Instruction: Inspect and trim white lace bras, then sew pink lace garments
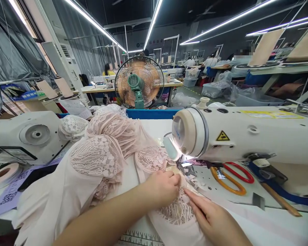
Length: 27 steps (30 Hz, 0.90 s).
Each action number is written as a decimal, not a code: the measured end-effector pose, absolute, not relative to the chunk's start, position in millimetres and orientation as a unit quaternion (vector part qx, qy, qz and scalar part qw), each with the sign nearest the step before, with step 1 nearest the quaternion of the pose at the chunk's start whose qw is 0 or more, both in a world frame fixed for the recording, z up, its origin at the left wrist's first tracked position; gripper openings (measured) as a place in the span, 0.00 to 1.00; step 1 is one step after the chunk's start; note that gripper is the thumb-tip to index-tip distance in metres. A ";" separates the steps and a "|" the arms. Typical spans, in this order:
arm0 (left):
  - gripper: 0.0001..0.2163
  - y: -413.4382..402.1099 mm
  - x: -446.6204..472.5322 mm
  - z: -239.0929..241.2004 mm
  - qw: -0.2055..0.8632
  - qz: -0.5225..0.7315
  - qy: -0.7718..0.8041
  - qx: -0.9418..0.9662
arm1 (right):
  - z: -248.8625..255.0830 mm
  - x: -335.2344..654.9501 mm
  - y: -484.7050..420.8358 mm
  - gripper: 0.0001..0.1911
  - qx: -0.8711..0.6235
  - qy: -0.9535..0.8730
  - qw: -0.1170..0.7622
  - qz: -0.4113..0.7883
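Observation:
A pale pink lace bra (178,210) lies under the head of a white sewing machine (246,133), one cup near the lit needle area. My left hand (164,188) is closed on the bra just in front of the needle, its fingers curled into the lace. To its right, my right hand (207,213) pinches the edge of the lower cup between thumb and straight index finger. The needle itself is hard to make out behind the lamp's glare. Left of my hands, a heap of similar pink lace bras (94,157) is piled on the table.
Orange-handled scissors (229,181) and red-handled scissors (240,172) lie beneath the machine arm, near a wooden-handled tool (281,200). A tape roll (5,174) and a second machine body (28,136) stand at left. Beyond the table is a large fan (139,82). A ruler strip (141,237) marks the front edge.

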<state>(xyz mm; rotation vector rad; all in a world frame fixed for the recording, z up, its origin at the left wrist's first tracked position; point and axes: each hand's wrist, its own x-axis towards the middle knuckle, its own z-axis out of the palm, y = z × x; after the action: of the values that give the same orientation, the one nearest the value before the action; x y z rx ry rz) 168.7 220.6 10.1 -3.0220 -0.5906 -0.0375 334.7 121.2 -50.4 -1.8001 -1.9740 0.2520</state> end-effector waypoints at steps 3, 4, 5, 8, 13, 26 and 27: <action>0.17 219.3 169.7 10.6 0.020 0.026 -0.214 -0.976 | -54.6 331.8 120.2 0.23 -0.661 -0.708 0.243 0.056; 0.17 219.5 170.3 12.0 0.016 0.035 -0.217 -0.975 | -55.8 332.0 120.7 0.23 -0.656 -0.713 0.243 0.048; 0.16 220.2 170.9 13.7 0.010 0.042 -0.225 -0.973 | -56.8 333.0 121.6 0.23 -0.651 -0.717 0.245 0.037; 0.20 224.6 172.2 18.4 -0.017 0.059 -0.241 -0.969 | -57.8 339.6 126.0 0.22 -0.624 -0.745 0.234 0.024; 0.23 230.2 174.4 21.9 -0.039 0.058 -0.240 -0.968 | -58.2 348.1 132.7 0.22 -0.607 -0.767 0.206 0.033; 0.24 226.9 183.3 20.8 -0.082 0.043 -0.295 -0.951 | -41.5 333.1 138.1 0.24 -0.591 -0.756 0.263 -0.097; 0.24 226.7 183.3 20.3 -0.083 0.040 -0.296 -0.951 | -41.5 333.0 138.4 0.24 -0.592 -0.756 0.263 -0.098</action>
<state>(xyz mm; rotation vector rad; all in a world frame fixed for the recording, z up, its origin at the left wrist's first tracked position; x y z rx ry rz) 183.3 226.7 20.3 -3.1564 -0.9818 0.1322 333.0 138.4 -41.5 -1.5998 -2.0430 -0.2660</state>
